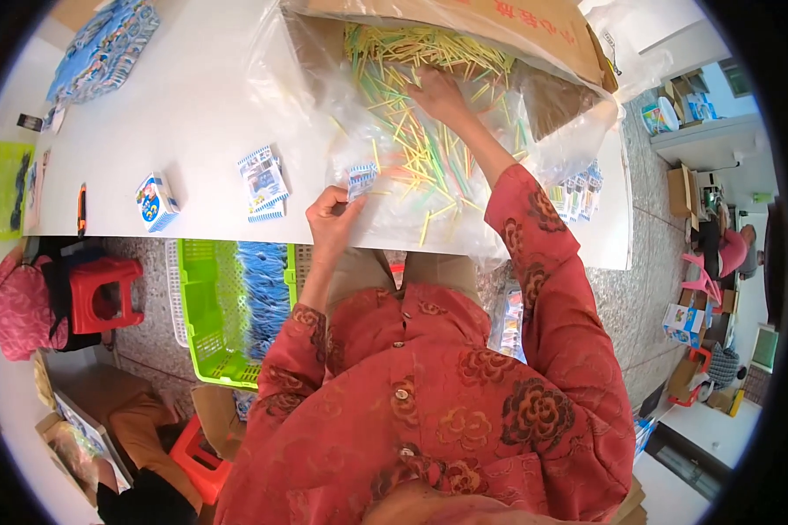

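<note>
My left hand (331, 217) pinches a small blue-and-white printed packet (362, 180) above the table, near its front edge. Farther away, my right hand (439, 96) reaches into a heap of thin yellow, green and reddish plastic sticks (416, 144). Its fingertips are among the sticks, so their grip cannot be made out. The heap spills out of a cardboard box (534, 35) lying with its opening toward me, lined with clear plastic (280, 79). More printed packets (263, 182) lie in a small stack to the left, others (578, 191) beyond my right forearm.
A small printed box (156, 203) and an orange-black cutter (82, 208) are on the white table (206, 105). Blue bundles (105, 48) lie far left, near a green tray (7, 188). Below, a green crate (203, 306) holds blue bundles. People sit near red stools (105, 293).
</note>
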A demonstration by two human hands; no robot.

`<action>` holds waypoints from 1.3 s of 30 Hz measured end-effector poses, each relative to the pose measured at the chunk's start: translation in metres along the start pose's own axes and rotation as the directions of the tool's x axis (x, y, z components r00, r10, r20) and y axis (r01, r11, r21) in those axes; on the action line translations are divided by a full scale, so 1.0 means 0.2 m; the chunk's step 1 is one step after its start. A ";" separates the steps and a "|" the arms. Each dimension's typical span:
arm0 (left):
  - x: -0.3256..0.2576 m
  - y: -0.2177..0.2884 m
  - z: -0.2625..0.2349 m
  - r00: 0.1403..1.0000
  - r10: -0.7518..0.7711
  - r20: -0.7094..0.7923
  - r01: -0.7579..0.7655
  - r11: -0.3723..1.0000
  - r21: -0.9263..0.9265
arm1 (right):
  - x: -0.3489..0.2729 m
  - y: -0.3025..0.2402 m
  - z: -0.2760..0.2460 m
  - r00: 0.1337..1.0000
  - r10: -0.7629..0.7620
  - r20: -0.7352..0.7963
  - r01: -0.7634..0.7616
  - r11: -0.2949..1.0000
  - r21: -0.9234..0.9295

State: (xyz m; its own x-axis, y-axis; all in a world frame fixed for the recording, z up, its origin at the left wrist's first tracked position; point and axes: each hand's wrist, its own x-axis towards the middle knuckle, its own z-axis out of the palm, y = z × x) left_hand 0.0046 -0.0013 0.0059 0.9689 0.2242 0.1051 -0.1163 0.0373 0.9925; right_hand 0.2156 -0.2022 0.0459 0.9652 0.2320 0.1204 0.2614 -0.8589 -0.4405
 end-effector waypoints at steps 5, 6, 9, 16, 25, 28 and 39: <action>0.00 -0.04 -0.01 0.999 0.019 0.028 -0.018 1.000 -0.020 | 0.10 -0.09 0.10 0.998 0.030 -0.049 -0.037 0.987 -0.157; 0.00 -0.06 -0.02 1.000 0.018 0.022 -0.017 1.000 -0.023 | 0.11 -0.12 0.11 0.999 0.025 -0.045 -0.032 0.986 -0.161; 0.00 -0.09 -0.03 0.999 0.019 0.043 -0.019 1.000 -0.017 | 0.16 -0.20 0.11 0.982 0.150 0.115 -0.115 0.956 -0.268; 0.00 -0.04 -0.02 0.997 0.042 0.066 -0.039 0.998 -0.042 | 0.17 -0.29 0.14 0.957 0.213 0.196 -0.118 0.907 -0.405; -0.01 -0.04 -0.02 0.996 0.056 0.068 -0.053 0.998 -0.039 | 0.21 -0.35 0.13 0.953 0.197 0.231 -0.081 0.898 -0.433; 0.00 -0.05 -0.02 0.995 0.082 0.054 -0.081 0.996 -0.031 | 0.24 -0.28 0.13 0.958 0.181 0.224 -0.075 0.908 -0.412; 0.00 -0.05 -0.01 0.994 0.098 0.046 -0.096 0.995 -0.040 | 0.23 -0.31 0.09 0.956 0.089 0.279 0.027 0.921 -0.388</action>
State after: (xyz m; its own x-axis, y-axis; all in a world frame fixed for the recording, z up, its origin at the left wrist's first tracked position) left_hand 0.0060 0.0004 -0.0039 0.9619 0.1814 0.2048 -0.2177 0.0540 0.9745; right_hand 0.2443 -0.1297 0.0626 0.9466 0.2725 -0.1721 0.2665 -0.9621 -0.0577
